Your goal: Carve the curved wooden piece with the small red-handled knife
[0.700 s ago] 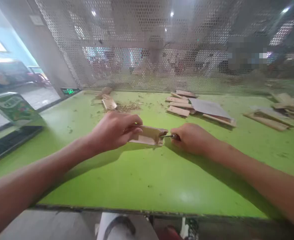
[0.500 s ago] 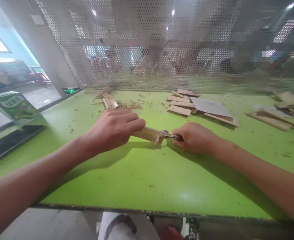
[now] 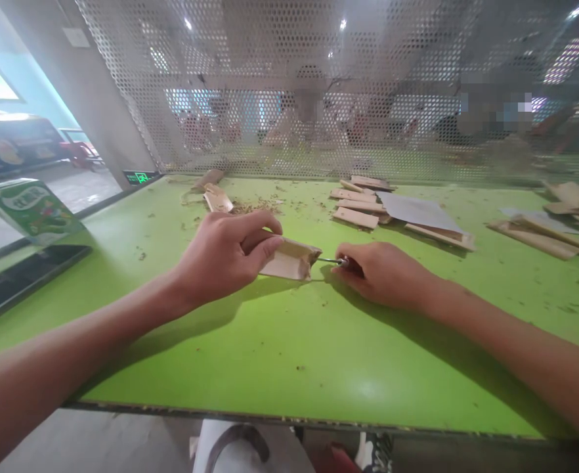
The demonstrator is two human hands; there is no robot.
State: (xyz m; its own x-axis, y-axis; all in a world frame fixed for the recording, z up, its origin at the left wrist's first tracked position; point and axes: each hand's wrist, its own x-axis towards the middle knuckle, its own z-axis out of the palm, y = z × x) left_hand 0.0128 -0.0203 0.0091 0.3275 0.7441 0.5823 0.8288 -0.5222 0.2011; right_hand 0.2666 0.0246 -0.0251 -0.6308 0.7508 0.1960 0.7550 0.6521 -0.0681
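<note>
The left hand (image 3: 223, 256) pinches a pale wooden piece (image 3: 289, 259) between thumb and curled fingers, holding its near end while the free end points right and sits tilted just above the green table (image 3: 289, 355). The right hand (image 3: 383, 272) is closed around a thin metal tool (image 3: 329, 261), whose bare tip reaches across a short gap and touches the right end of the wooden piece; the handle is hidden inside the fist. Both hands work near the middle of the table, with a broad bare stretch of green between them and the near edge (image 3: 289, 415), which runs dark and straight across the bottom of the view. Small chips lie scattered on the surface around the hands. Beyond the left hand, close to the far edge, lie a few curved wood scraps (image 3: 214, 194) beside a patch of shavings (image 3: 253, 207). Beyond the right hand sits a loose stack of flat wood slats (image 3: 356, 200) partly under a grey sheet (image 3: 415, 211), well apart from the grip. More slats (image 3: 536, 236) lie at the far right. A perforated metal screen (image 3: 289, 92) stands along the table's far edge. A green carton (image 3: 31, 209) stands off the left side.
</note>
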